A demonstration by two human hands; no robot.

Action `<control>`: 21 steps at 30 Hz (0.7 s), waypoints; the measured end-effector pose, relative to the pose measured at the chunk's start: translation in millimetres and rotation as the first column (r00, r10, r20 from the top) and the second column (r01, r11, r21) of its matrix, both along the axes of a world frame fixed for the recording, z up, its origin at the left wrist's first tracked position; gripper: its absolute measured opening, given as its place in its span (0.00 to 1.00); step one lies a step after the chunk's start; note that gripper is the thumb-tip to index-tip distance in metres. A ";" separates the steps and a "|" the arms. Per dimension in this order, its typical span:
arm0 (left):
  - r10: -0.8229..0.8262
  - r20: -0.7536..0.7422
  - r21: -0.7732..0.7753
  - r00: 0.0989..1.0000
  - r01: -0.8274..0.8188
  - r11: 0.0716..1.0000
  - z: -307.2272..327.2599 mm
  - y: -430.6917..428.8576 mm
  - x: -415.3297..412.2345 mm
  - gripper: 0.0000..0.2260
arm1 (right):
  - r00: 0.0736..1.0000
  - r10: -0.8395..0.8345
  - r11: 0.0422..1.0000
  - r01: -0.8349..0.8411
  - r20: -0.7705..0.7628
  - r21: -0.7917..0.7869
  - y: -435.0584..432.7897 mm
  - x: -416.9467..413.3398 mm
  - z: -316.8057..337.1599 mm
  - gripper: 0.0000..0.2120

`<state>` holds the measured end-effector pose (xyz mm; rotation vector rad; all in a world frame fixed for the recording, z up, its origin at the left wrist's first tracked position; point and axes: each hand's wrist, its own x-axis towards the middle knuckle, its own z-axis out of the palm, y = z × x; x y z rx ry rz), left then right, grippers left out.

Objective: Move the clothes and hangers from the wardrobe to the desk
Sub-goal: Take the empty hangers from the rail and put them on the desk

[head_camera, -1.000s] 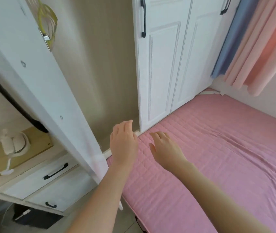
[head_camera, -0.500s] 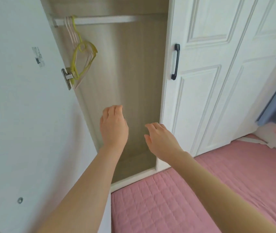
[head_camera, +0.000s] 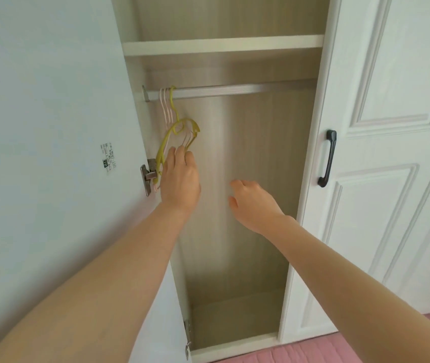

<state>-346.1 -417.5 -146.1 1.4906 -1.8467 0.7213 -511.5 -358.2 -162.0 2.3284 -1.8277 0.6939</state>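
Note:
The open wardrobe compartment (head_camera: 248, 179) holds a silver rail (head_camera: 235, 89) near its top. At the rail's left end hang a yellow hanger (head_camera: 182, 127) and a few thin pink hangers (head_camera: 166, 108) bunched together; no clothes show inside. My left hand (head_camera: 179, 179) reaches up to the lower part of the hangers, fingertips touching them, with no clear grip visible. My right hand (head_camera: 253, 203) hovers in the middle of the compartment, fingers apart, holding nothing. The desk is out of view.
The open white wardrobe door (head_camera: 51, 153) fills the left side, with a metal hinge (head_camera: 148, 174) beside my left hand. A shut door with a black handle (head_camera: 328, 158) stands on the right. A shelf (head_camera: 221, 47) spans above the rail. Pink bedding (head_camera: 366, 349) lies below.
The view has swung up from the bed to the wardrobe interior. Both hands rose; my left hand moved up and left to the hangers, my right hand followed into the compartment.

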 end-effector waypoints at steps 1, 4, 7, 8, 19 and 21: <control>-0.003 0.027 0.006 1.000 0.003 1.000 4.0 -7.0 1.8 0.19 | 1.000 0.006 1.000 -0.006 0.004 -0.001 -8.0 2.2 4.0 0.13; 0.007 0.040 0.056 0.999 -0.009 0.998 18.8 -26.3 3.7 0.21 | 0.999 0.030 0.999 -0.029 0.029 -0.014 -29.2 10.1 16.6 0.15; 0.086 -0.078 0.166 0.993 -0.072 0.983 37.7 -48.5 3.8 0.25 | 0.998 0.045 0.999 -0.044 0.043 -0.024 -48.3 17.9 26.8 0.15; 0.119 -0.119 0.206 0.986 -0.093 0.974 43.4 -56.6 4.5 0.26 | 0.997 0.051 0.999 -0.050 0.053 -0.022 -54.5 20.1 29.4 0.15; 0.368 -0.447 0.568 0.816 -0.059 0.821 64.9 -103.0 15.7 0.24 | 0.986 0.077 0.997 -0.077 0.146 -0.002 -109.4 29.1 54.8 0.15; 0.380 -0.470 0.589 0.797 -0.039 0.808 62.8 -105.9 16.9 0.23 | 0.980 0.078 0.996 -0.083 0.181 0.020 -116.1 30.2 57.1 0.15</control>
